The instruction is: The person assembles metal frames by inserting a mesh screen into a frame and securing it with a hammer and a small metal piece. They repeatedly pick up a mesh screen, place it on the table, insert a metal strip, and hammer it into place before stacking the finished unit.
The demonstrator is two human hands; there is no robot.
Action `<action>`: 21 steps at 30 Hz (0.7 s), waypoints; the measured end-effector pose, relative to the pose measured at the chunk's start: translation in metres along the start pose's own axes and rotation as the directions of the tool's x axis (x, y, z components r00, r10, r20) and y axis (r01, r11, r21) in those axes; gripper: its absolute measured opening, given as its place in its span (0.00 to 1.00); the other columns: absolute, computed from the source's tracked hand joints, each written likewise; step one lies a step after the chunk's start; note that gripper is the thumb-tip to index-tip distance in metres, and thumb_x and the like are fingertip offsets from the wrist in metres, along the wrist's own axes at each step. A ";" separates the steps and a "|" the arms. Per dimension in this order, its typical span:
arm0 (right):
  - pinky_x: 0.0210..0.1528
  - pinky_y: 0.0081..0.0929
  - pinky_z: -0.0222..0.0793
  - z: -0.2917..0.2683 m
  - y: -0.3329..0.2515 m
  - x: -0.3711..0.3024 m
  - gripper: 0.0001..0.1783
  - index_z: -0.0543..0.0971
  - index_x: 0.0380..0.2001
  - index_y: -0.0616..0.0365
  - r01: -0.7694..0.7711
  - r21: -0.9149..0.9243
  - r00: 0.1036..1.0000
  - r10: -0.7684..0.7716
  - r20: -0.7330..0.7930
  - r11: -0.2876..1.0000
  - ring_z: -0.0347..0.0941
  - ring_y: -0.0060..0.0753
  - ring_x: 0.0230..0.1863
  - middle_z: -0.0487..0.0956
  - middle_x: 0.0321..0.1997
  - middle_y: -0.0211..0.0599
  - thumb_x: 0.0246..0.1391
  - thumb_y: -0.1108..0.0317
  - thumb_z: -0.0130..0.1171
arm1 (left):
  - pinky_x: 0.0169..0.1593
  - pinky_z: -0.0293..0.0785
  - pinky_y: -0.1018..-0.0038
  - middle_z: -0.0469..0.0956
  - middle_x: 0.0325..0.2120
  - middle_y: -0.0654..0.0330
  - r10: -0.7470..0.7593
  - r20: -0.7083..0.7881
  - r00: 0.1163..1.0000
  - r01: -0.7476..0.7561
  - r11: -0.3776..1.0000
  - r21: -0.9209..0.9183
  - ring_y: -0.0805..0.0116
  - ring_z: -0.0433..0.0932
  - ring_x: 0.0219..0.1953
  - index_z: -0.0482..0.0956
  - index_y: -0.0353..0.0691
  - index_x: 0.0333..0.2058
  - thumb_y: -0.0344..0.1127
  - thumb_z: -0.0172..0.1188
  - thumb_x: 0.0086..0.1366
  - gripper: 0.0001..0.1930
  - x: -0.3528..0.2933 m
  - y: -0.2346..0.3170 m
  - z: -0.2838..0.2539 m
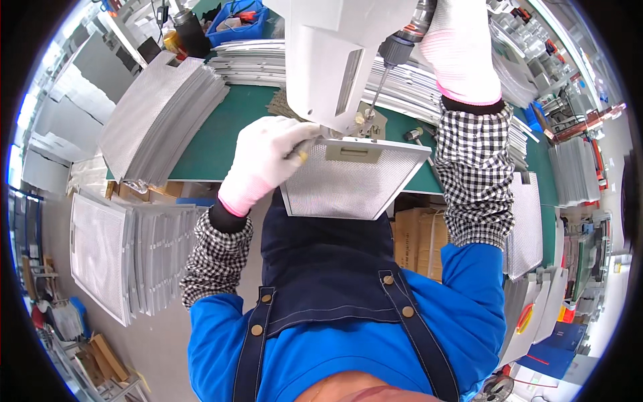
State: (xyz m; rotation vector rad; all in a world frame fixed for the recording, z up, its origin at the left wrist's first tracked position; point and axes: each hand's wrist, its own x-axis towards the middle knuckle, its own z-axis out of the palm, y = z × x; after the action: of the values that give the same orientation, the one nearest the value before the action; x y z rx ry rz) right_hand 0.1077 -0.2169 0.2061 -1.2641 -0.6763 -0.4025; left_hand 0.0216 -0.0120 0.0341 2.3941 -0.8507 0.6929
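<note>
My left hand (261, 161), in a white glove with a pink cuff, is closed at the upper left corner of a metal mesh filter panel (348, 184). The panel tilts in front of my apron, with a recessed latch plate (351, 154) along its far edge. My gloved right hand (462, 57) reaches to the top edge, its fingers partly hidden beside a power drill (396, 50). From the drill's chuck a long thin bit slants down to small metal parts (365, 119) at the panel's far edge. A white tapered housing (325, 67) hangs over that spot.
Stacked mesh panels stand at the left on the green table (207, 151), with another stack (100, 248) below. Strips (251, 63) lie behind. A blue bin (234, 23) and a dark bottle (191, 33) sit far left. A small hammer-like tool (414, 136) lies right; cartons (418, 234) stand underneath.
</note>
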 end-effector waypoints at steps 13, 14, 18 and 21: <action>0.30 0.16 0.60 0.005 0.001 -0.006 0.17 0.76 0.31 0.54 -0.012 0.023 0.992 0.009 0.127 1.000 0.66 0.12 0.25 0.72 0.26 0.19 0.67 0.52 0.58 | 0.40 0.67 0.62 0.78 0.26 0.62 -0.130 -0.131 0.983 0.151 0.975 0.164 0.60 0.77 0.29 0.83 0.46 0.37 0.40 0.73 0.48 0.16 -0.008 0.023 0.041; 0.30 0.16 0.60 0.005 0.000 -0.008 0.17 0.76 0.32 0.54 -0.042 0.002 0.993 0.041 0.108 0.999 0.66 0.12 0.25 0.72 0.26 0.19 0.66 0.52 0.58 | 0.40 0.67 0.62 0.78 0.26 0.62 -0.117 -0.134 0.984 0.138 0.978 0.159 0.59 0.77 0.29 0.83 0.47 0.38 0.39 0.72 0.49 0.16 -0.008 0.025 0.040; 0.29 0.16 0.58 0.019 -0.005 -0.017 0.16 0.76 0.33 0.54 -0.094 -0.031 0.993 0.096 0.075 0.995 0.65 0.12 0.26 0.71 0.25 0.19 0.66 0.52 0.58 | 0.39 0.68 0.60 0.78 0.27 0.61 -0.127 -0.113 0.985 0.144 0.976 0.162 0.57 0.77 0.33 0.85 0.52 0.43 0.40 0.70 0.50 0.18 -0.013 0.022 0.046; 0.30 0.16 0.57 0.022 -0.007 -0.018 0.15 0.76 0.35 0.54 -0.097 -0.052 0.993 0.100 0.064 0.994 0.64 0.12 0.26 0.71 0.25 0.19 0.66 0.53 0.58 | 0.38 0.71 0.59 0.79 0.30 0.61 -0.104 -0.124 0.987 0.126 0.975 0.181 0.55 0.78 0.35 0.85 0.54 0.47 0.40 0.70 0.51 0.21 -0.010 0.024 0.048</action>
State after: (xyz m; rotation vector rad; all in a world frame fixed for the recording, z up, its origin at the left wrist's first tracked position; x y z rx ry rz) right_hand 0.0846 -0.1997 0.2023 -1.3567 -0.6606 -0.2988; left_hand 0.0127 -0.0532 -0.0004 2.5189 -0.6177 0.8894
